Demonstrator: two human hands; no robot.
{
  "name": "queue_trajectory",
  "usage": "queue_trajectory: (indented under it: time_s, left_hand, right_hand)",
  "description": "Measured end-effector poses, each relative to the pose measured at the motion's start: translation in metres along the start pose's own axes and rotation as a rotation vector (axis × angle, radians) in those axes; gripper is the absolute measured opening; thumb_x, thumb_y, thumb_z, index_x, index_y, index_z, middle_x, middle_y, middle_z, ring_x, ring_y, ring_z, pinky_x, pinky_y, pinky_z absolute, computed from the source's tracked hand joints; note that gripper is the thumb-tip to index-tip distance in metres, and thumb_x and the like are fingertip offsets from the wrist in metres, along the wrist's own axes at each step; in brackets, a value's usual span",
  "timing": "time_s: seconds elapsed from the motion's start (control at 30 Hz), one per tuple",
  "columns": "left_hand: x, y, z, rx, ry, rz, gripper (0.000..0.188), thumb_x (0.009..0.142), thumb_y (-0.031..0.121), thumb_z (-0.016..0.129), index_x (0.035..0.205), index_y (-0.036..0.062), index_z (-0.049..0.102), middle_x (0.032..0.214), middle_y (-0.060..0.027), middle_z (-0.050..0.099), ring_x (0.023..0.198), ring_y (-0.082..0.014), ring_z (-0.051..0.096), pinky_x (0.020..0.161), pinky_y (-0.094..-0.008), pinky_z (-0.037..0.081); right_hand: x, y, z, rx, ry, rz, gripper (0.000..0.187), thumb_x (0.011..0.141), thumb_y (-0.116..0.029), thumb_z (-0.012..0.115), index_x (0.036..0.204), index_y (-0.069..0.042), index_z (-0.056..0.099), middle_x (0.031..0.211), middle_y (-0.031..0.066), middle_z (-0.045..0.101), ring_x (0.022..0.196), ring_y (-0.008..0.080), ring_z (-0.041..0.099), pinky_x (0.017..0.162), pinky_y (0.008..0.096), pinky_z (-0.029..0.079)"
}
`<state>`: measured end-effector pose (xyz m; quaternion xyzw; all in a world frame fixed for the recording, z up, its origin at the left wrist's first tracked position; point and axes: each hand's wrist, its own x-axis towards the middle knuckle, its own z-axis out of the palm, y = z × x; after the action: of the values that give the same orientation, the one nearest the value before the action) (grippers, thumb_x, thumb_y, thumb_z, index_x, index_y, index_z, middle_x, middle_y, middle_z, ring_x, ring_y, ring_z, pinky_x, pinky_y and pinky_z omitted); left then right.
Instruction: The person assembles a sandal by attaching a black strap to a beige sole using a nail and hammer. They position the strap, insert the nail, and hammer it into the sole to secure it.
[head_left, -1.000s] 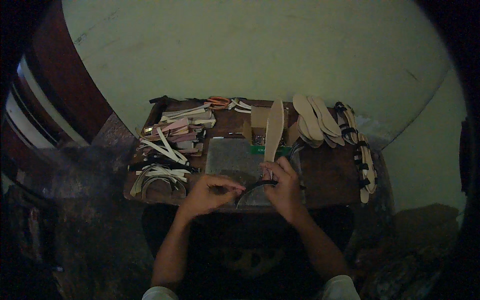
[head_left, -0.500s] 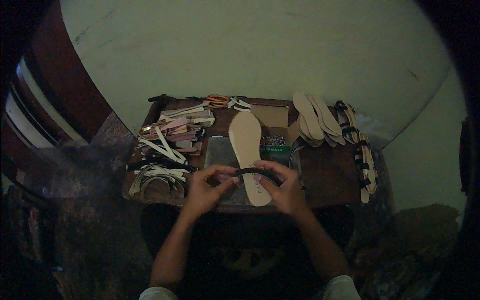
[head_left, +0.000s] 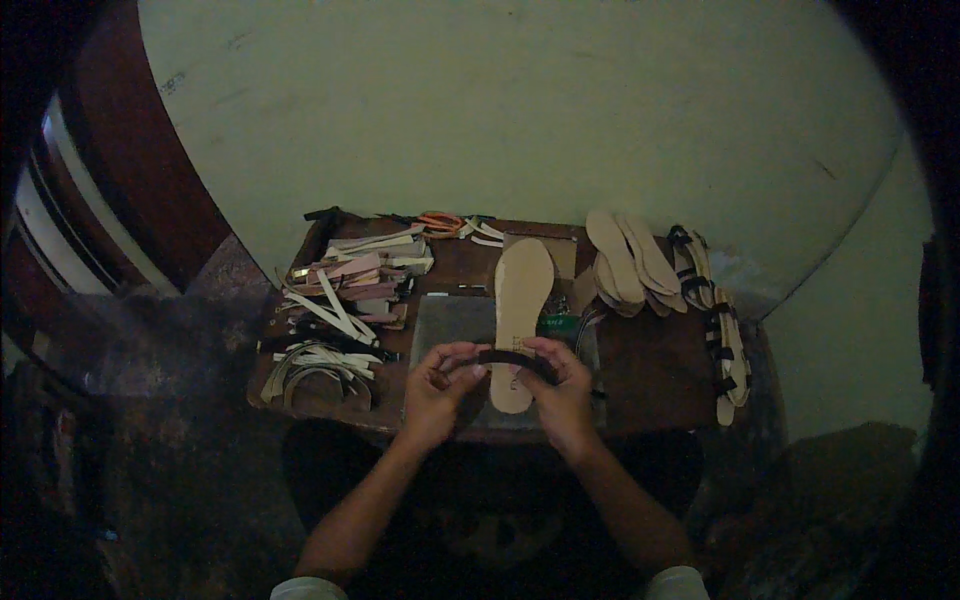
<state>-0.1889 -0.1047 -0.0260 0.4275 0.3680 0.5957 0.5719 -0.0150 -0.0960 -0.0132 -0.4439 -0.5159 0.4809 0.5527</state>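
A dark strap (head_left: 507,356) arches across the heel part of a beige insole (head_left: 522,290). At the strap's left side, my left hand (head_left: 432,402) is closed with thumb and fingers on it. Gripping the strap's right side is my right hand (head_left: 565,405), its thumb beside the insole's edge. The insole points away from me, its broad front part farthest off and lettering near the heel. Behind it lies a grey slab (head_left: 450,318) on the small dark wooden table (head_left: 650,375). Whether the fingers also bear up the insole is hidden.
Bundled straps (head_left: 350,300) in pale, pink and black cover the table's left. Orange-handled scissors (head_left: 440,224) lie at the back. A green-sided box (head_left: 558,323) stands partly behind the insole. Stacked insoles (head_left: 615,255) and strapped sandal pieces (head_left: 727,350) line the right, before a wall (head_left: 520,120).
The insole has swung its front end to the right, and the heel sits about where it was. My left hand has shifted right with the strap; both hands still hold it.
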Motion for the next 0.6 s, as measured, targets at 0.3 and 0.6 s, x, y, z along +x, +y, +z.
queue_trajectory:
  time_s: [0.3, 0.6]
  left_hand:
    - [0.0, 0.002, 0.002, -0.081, 0.033, -0.025, 0.034, 0.092, 0.002, 0.062, 0.124, -0.002, 0.052, 0.122, -0.0146, 0.061, 0.106, -0.0206, 0.063, 0.093, -0.0343, 0.053]
    - [0.001, -0.013, 0.001, -0.115, -0.006, -0.049, 0.036, 0.093, 0.003, 0.062, 0.127, -0.0017, 0.052, 0.12, -0.0132, 0.06, 0.106, -0.0211, 0.062, 0.093, -0.0337, 0.053]
  right_hand:
    - [0.004, -0.007, -0.008, 0.071, -0.002, 0.11, 0.033, 0.085, 0.0, 0.069, 0.116, 0.001, 0.06, 0.104, 0.008, 0.066, 0.095, 0.0144, 0.063, 0.084, 0.0289, 0.052]
    - [0.002, -0.003, -0.004, 0.135, -0.045, 0.16, 0.031, 0.087, -0.007, 0.069, 0.116, 0.003, 0.059, 0.104, 0.0099, 0.067, 0.091, 0.0144, 0.064, 0.08, 0.0292, 0.053]
